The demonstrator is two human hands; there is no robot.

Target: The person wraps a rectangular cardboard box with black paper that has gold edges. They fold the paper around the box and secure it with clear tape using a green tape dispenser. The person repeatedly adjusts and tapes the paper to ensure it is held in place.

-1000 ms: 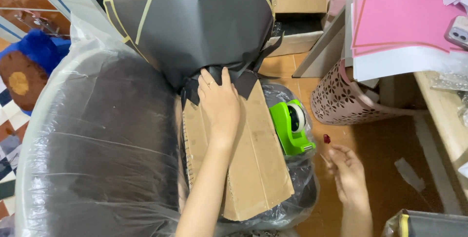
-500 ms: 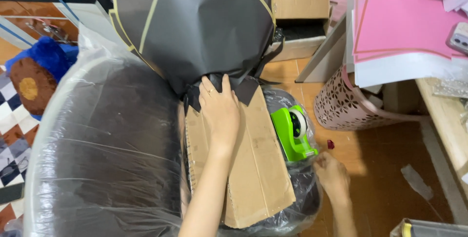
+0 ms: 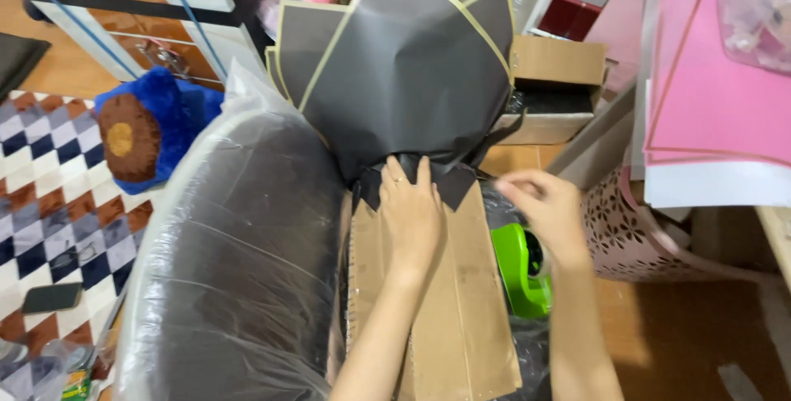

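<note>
Beside the hands (image 3: 412, 211), green tape dispenser (image 3: 521, 269).

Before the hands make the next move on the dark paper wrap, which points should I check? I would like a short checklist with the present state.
1. Left hand lies flat on the gathered neck of the dark paper wrap: ok.
2. Cardboard sheet lies under the wrap's neck: ok.
3. Right hand is raised beside the neck, fingertips pinched: ok.
4. Something is held in that pinch: cannot tell.
5. Green tape dispenser stands near the right hand: ok.
6. Wrap's upper folds stay spread open: ok.
</note>
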